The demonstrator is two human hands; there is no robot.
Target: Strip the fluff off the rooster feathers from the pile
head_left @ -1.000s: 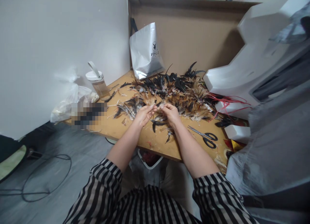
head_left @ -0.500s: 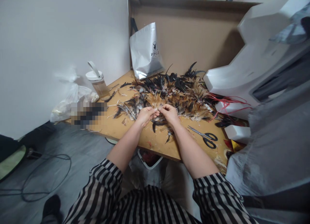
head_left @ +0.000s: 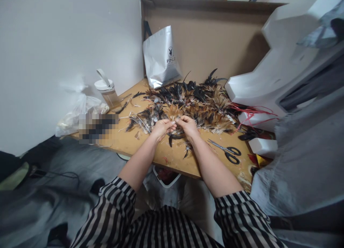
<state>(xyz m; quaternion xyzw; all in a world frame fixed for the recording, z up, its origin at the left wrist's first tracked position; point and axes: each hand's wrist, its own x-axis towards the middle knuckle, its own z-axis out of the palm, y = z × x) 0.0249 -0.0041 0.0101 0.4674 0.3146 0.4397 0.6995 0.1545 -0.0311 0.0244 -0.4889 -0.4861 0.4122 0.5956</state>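
A tuft of golden-brown feathers fans out just above my fingertips, its base hidden by them. My left hand is closed in a pinch at the tuft's lower end. From the other side, my right hand pinches at the same spot, thumb and forefinger together, and the two hands nearly touch. Behind and on both sides lies a wide heap of black and brown feathers. Beneath my hands, a dark curled feather rests on the wooden table. Black-handled scissors lie partly open to the right of my right forearm.
At the back stand a silver bag and a cardboard panel. A lidded drink cup and a clear plastic bag are at left. White foam and red strings border the right. Below the edge is a white bin.
My hands keep nearly the same pinch and place. At lower left, a blurred dark grey shape, apparently a person's clothing, now covers part of the floor and cable.
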